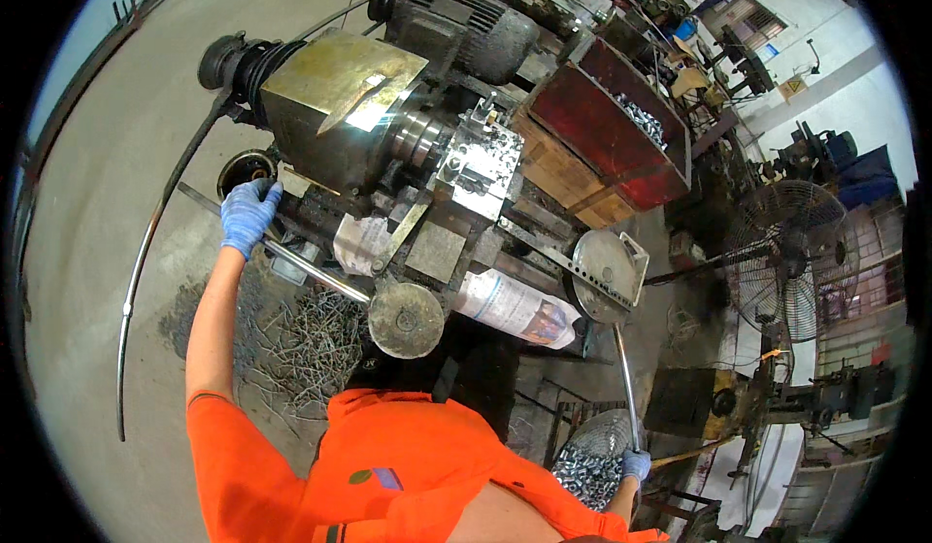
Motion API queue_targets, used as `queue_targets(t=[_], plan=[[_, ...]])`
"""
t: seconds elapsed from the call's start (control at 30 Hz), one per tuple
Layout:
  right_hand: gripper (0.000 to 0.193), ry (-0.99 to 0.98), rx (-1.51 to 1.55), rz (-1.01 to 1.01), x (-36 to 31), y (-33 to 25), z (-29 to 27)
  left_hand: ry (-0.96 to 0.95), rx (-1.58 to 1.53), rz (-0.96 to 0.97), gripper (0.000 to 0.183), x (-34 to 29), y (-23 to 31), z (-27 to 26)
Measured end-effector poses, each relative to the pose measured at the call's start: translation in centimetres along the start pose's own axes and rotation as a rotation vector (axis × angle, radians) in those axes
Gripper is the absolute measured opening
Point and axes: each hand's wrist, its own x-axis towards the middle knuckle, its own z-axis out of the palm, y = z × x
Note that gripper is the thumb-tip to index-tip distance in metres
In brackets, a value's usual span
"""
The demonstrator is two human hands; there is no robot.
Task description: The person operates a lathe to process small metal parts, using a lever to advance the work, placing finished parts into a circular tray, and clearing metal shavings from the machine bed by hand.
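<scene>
My left hand [249, 216], in a blue glove, is closed over a long metal lever [316, 272] that runs to a round metal disc [406, 321] at the machine's front. The undersides of its fingers are hidden. Just beyond them stands a round, dark metal pot [243, 166]. My right hand [636, 464], also gloved, grips the lower end of another metal lever [626, 378]. That lever rises to a larger disc [604, 262] on the right. Between the levers lies the lathe-like machine, with its spindle [419, 139] and a shiny metal block [482, 163] covered in chips.
A red metal bin [612, 126] of small metal parts stands on wood at the right. A basket [589, 467] of metal parts sits by my right hand. Metal rods [311, 349] lie heaped on the floor. A motor [461, 29] stands behind; a caged fan [791, 257] at far right.
</scene>
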Motion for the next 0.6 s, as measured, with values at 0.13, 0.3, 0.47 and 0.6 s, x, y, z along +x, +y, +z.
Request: queue_targets(t=[0.13, 0.3, 0.47, 0.6], plan=[[0.043, 0.010, -0.008, -0.012, 0.3, 0.2, 0.4, -0.052, -0.020, -0.041, 0.036, 0.2, 0.0, -0.3], [0.041, 0.035, -0.016, -0.020, -0.6, 0.0, 0.3, -0.053, 0.021, -0.035, 0.034, 0.3, 0.2, -0.5], [0.041, 0.033, -0.024, -0.020, 0.0, 1.1, 1.1, -0.043, 0.021, -0.020, 0.033, 0.3, -0.2, -0.1], [0.050, -0.046, -0.008, 0.016, 0.0, 0.9, 0.8, -0.043, 0.002, -0.012, 0.032, 0.2, -0.1, -0.2]])
